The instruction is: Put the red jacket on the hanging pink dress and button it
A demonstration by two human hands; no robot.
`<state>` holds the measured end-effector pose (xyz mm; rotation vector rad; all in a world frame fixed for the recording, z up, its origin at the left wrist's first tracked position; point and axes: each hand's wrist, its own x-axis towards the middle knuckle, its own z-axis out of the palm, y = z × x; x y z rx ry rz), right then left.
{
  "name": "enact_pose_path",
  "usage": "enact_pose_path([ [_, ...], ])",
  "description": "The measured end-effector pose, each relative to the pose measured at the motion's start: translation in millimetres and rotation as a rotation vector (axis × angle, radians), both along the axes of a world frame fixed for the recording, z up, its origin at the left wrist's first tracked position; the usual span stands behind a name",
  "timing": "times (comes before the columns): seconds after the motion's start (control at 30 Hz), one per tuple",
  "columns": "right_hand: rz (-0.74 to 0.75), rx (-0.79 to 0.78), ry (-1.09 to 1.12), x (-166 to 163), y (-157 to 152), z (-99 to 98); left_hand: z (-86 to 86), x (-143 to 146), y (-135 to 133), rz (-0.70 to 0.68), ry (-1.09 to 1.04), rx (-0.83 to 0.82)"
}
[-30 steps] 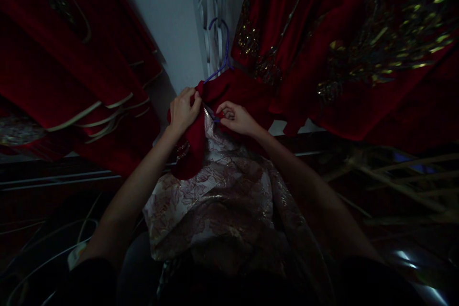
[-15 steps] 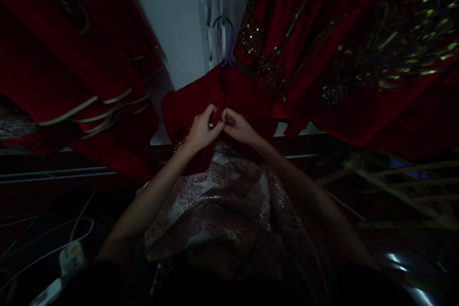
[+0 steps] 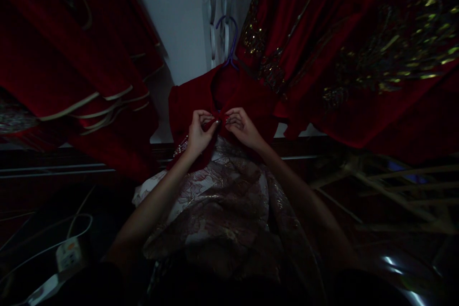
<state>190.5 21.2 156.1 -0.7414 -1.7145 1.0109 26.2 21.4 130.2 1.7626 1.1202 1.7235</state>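
Note:
A red garment hangs in front of me on a purple hanger. Its round neckline gapes, and beaded trim shows at its left side. My left hand pinches the front edge just below the neckline. On the opposite edge, my right hand is closed with thumb and fingertips on the red cloth. The fingertips of both hands almost meet at the middle of the front. Any fastener between them is too small and dark to make out. Patterned, shiny pale-pink fabric spreads below the hands.
Red cloth with pale piping hangs at the left, and red cloth with gold sequins at the right. A power strip with a white cable lies lower left. A wooden frame stands lower right. The room is dim.
The neckline has spread wider into a round opening. My fingers have moved slightly apart and shifted on the front edges. Both hands stay at the garment's front.

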Motion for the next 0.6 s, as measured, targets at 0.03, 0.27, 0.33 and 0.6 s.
enact_pose_path([
  [0.03, -0.026, 0.007, 0.0, 0.8, 1.3, -1.6, 0.4, 0.3, -0.7, -0.011, -0.006, -0.016],
  [0.27, -0.092, 0.075, -0.064, 0.3, 0.8, -3.6, 5.5, -5.6, -2.6, -0.043, 0.13, -0.041],
  [0.33, -0.129, 0.099, -0.082, -0.7, -2.0, -2.1, 8.4, -7.8, -5.9, -0.04, 0.195, -0.037],
  [0.6, -0.243, 0.233, -0.146, -1.2, -11.2, 5.4, 16.4, -7.1, -16.1, -0.034, 0.255, -0.01],
])
